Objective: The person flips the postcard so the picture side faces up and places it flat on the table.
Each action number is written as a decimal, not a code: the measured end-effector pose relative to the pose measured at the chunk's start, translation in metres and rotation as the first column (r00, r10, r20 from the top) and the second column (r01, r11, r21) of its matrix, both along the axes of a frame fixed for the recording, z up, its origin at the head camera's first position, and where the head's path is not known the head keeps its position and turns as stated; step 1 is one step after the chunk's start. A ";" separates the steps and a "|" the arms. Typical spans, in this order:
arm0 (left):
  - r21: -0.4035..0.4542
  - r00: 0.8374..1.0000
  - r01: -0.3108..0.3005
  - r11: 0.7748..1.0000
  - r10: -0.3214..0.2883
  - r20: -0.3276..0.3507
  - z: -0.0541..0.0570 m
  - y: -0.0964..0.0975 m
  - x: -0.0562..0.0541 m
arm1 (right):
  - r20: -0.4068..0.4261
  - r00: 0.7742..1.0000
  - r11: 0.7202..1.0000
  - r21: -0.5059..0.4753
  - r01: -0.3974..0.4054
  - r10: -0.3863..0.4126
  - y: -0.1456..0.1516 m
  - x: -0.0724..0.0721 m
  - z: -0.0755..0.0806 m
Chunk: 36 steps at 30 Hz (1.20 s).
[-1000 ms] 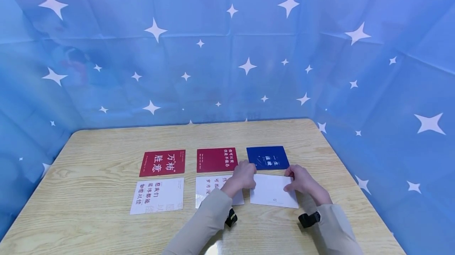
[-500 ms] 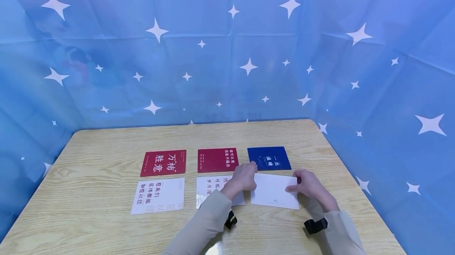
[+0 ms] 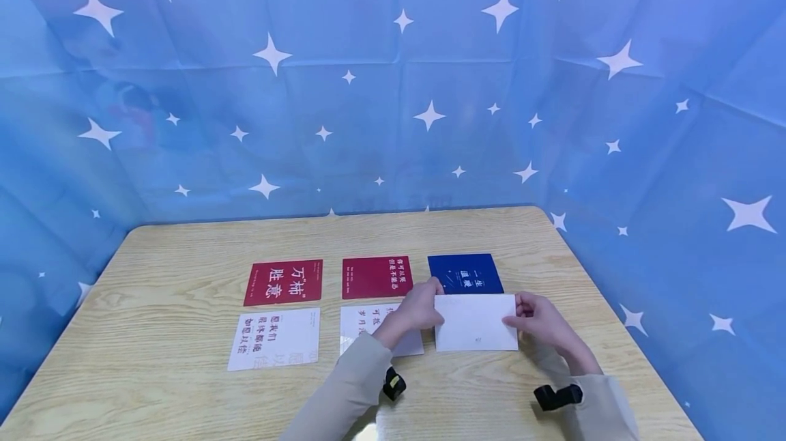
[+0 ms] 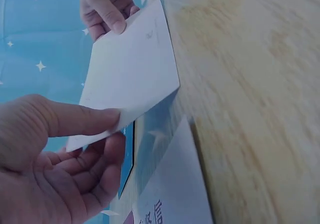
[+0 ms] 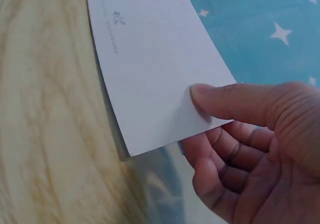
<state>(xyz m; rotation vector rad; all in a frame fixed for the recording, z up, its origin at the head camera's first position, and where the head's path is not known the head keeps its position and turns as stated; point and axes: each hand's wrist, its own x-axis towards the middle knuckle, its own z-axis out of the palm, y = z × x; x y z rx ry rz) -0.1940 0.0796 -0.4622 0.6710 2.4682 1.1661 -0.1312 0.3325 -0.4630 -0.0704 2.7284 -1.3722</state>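
Both hands hold a white card [image 3: 476, 323] by its two short ends at the table's right-centre. My left hand [image 3: 416, 307] pinches the left end, thumb on the pale face and curled fingers behind it in the left wrist view [image 4: 65, 159]. At the other end my right hand [image 3: 543, 321] pinches the card the same way, thumb on top. The card is tilted, its far edge raised and its near long edge low by the tabletop. A small faint mark [image 5: 119, 18] shows on its face. Just beyond lies a blue card [image 3: 464, 272], partly covered by the left fingers.
Two red cards [image 3: 284, 282] [image 3: 376, 276] lie in the far row on the wooden table [image 3: 153, 332]. A white printed card [image 3: 276, 338] sits front left; another white card [image 3: 356, 328] is partly under the left forearm. A blue star-patterned cloth [image 3: 368, 86] hangs behind.
My right hand has shifted right to the card's end and gripped it. The white card's far edge has come up off the table and the card has straightened. The left hand stays nearly in place.
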 end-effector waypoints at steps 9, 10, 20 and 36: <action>0.175 0.998 0.033 0.984 -0.040 0.038 0.001 -0.005 0.000 | -0.069 0.997 0.997 -0.076 -0.023 0.017 0.004 0.004 0.006; 0.180 0.999 0.037 0.983 -0.043 0.029 0.001 -0.005 -0.001 | -0.077 0.997 0.997 -0.077 -0.023 0.017 0.004 0.005 0.006; 0.287 0.998 0.030 0.957 -0.011 -0.065 0.002 -0.010 -0.001 | -0.128 0.989 0.993 -0.101 0.066 -0.078 0.007 0.004 0.006; 0.377 0.998 0.052 0.925 -0.038 -0.046 0.000 -0.022 0.003 | -0.223 0.975 0.988 -0.145 -0.046 0.013 0.016 0.010 0.009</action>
